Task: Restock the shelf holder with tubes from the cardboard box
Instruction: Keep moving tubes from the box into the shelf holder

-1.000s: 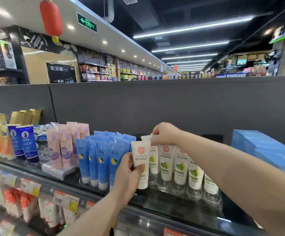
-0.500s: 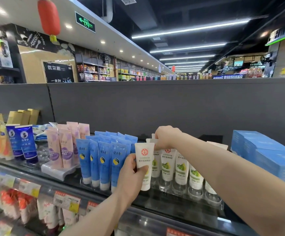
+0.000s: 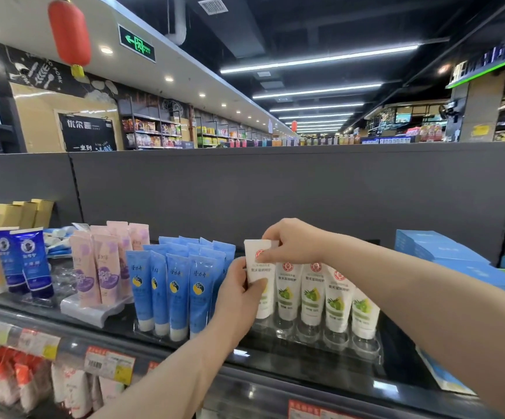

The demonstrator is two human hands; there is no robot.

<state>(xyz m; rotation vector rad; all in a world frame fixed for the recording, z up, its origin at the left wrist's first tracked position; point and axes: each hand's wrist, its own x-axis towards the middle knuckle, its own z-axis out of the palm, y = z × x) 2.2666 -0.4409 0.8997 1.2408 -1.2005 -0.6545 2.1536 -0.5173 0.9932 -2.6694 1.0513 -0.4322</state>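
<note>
Lowered since before, white tube stands in clear holder

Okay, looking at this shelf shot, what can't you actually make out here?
- Cardboard box: outside the head view.
- Base of the white tube: hidden by the left hand, so whether it is seated in the clear holder is unclear.
- Its top edge: covered by the right hand.
- Price labels: blurred.

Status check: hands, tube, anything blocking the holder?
Left hand and right hand both grip white tube, upright at clear holder. Blue tubes close alongside.
</note>
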